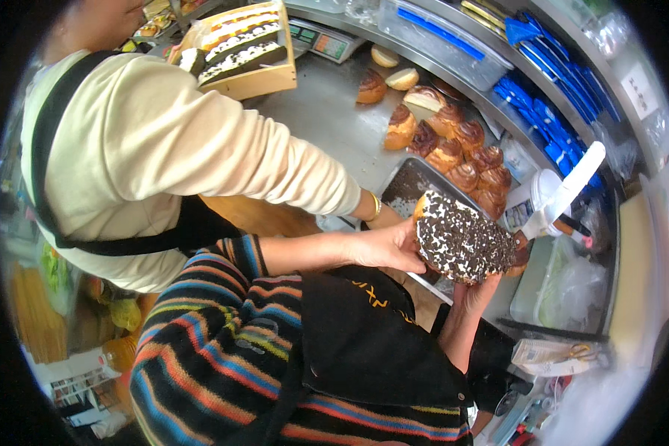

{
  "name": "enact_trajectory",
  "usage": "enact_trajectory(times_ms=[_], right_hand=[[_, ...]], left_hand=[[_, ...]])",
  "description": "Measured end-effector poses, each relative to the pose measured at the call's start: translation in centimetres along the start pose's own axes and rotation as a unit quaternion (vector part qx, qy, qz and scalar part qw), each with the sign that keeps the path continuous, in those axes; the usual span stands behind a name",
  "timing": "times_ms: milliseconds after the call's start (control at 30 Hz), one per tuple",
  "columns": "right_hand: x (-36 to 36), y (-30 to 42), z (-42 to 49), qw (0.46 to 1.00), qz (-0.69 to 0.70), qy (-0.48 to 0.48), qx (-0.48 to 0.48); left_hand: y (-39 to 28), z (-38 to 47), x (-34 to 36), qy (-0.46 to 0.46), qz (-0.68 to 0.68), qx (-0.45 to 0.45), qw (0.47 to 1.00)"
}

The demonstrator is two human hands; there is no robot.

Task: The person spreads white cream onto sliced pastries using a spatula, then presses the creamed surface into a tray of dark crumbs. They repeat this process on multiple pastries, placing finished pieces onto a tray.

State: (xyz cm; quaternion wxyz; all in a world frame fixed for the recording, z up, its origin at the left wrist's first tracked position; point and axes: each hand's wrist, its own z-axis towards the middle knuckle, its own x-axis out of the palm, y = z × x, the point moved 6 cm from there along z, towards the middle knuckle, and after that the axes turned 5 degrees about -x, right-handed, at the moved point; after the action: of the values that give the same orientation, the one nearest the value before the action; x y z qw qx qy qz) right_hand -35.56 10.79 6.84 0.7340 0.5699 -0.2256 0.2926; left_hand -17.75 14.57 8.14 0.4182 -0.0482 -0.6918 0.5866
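Note:
Between my two hands is a piece of bread [460, 237], tilted so that its face coated in white cream and dark crumbs shows. My left hand [389, 248] grips its left edge, while my right hand [478, 296] supports it from below at the lower right. Underneath, partly hidden, lies a dark metal tray [404, 189] holding dark crumbs and some white bits. A spatula [568, 181], its blade smeared with white cream, sticks out past the bread's right side; whether my right hand touches its handle I cannot tell.
A co-worker's sleeved arm [245, 150] reaches to the tray beside my left hand. Several brown rolls [457, 148] crowd the steel table [318, 120]. A wooden box of cream-topped cakes [256, 83], a scale [326, 43], a white tub [532, 195] and a plastic bin [541, 281] stand around.

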Motion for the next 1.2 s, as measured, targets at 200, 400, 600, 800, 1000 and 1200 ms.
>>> enact_trajectory(times_ms=[200,400,600,800,1000,1200], right_hand=[[-0.6,1.5,-0.7,0.999,-0.043,-0.029,-0.006],[0.3,2.3,0.1,0.997,-0.063,-0.036,-0.036],[1.1,3.3,1.0,0.999,-0.026,-0.009,-0.019],[-0.4,3.0,0.8,0.997,-0.068,0.004,-0.042],[-0.1,2.6,0.9,0.996,-0.068,0.05,-0.043],[0.0,2.3,1.2,0.993,-0.108,0.042,-0.021]], left_hand=[[-1.6,1.2,0.7,-0.075,-0.033,0.062,0.995],[-3.3,2.8,0.8,-0.023,-0.192,0.116,0.974],[-6.4,2.9,-0.5,-0.034,-0.227,0.163,0.96],[-7.2,2.5,-2.7,-0.036,-0.233,0.167,0.957],[-5.6,2.1,-4.6,-0.056,-0.306,0.134,0.941],[-5.9,-0.5,-7.8,-0.12,-0.278,0.147,0.942]])
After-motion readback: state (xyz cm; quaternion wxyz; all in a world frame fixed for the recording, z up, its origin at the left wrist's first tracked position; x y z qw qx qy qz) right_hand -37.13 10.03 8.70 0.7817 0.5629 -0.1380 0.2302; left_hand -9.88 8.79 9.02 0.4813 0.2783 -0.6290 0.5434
